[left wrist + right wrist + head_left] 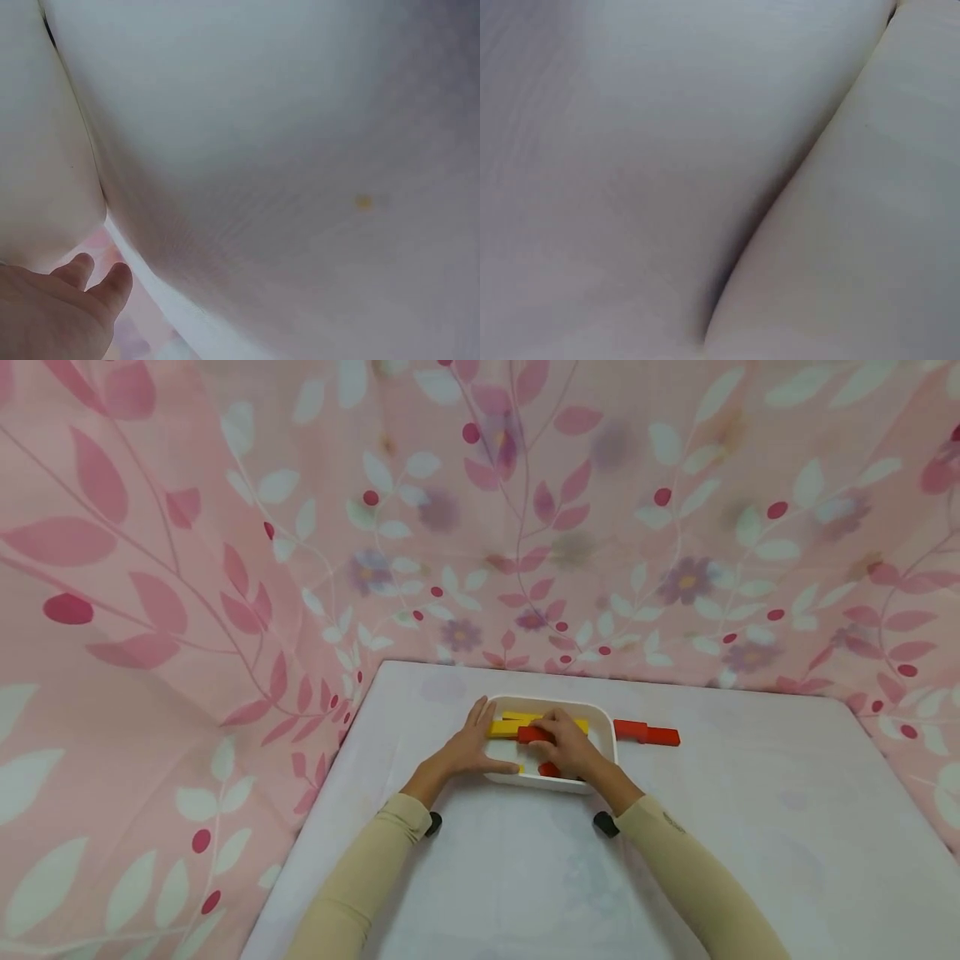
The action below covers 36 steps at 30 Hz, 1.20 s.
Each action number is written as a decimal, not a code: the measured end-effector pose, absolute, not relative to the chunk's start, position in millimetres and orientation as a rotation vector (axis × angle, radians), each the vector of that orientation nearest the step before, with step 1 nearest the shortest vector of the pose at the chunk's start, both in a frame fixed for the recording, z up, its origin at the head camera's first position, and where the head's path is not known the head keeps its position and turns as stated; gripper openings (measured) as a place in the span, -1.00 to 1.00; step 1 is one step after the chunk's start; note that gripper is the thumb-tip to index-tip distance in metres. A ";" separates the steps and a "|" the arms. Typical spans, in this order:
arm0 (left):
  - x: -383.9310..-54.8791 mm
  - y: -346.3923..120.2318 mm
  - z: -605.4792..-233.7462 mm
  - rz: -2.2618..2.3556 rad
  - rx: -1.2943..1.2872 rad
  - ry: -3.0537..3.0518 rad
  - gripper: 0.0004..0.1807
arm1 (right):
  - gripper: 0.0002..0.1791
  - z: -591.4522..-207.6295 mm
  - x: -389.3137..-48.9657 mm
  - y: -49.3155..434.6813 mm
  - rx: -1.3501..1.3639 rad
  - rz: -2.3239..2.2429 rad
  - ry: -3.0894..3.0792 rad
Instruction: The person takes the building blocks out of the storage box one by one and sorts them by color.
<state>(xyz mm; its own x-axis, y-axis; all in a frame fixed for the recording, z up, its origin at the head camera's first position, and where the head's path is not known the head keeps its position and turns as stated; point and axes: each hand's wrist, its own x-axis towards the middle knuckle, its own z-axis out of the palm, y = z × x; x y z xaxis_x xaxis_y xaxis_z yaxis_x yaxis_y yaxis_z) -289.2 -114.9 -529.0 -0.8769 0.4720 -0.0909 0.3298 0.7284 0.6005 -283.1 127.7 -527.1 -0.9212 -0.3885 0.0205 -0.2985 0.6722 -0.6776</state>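
A white tray stands near the table's far side, with yellow blocks and red pieces in it. My left hand lies against the tray's left end, fingers and thumb spread and fairly straight. Inside the tray, my right hand pinches a red block that lies over or beside a yellow one; which, I cannot tell. Another red piece shows under the right hand, partly covered. In the left wrist view, part of the left hand appears at lower left. The right wrist view shows only sleeve and cloth.
Just right of the tray, red blocks lie end to end on the white-covered table. Two small black objects sit by the wrists. A pink floral curtain hangs behind and to the left.
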 end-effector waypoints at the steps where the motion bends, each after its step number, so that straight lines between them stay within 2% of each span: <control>1: -289.1 -114.8 -529.4 0.871 0.636 2.690 0.48 | -0.52 -526.6 -282.9 128.0 -0.577 -1.082 2.760; 13: -280.3 -111.2 -538.5 0.882 0.652 2.687 0.43 | -0.56 -519.9 -272.1 145.4 -0.709 -0.951 2.838; 24: -289.7 -114.0 -532.7 0.889 0.651 2.725 0.40 | -0.55 -493.3 -276.0 172.1 -0.715 -0.873 2.911; 36: -286.0 -112.6 -533.2 0.918 0.627 2.718 0.37 | -0.54 -482.8 -272.4 208.6 -0.710 -0.870 2.987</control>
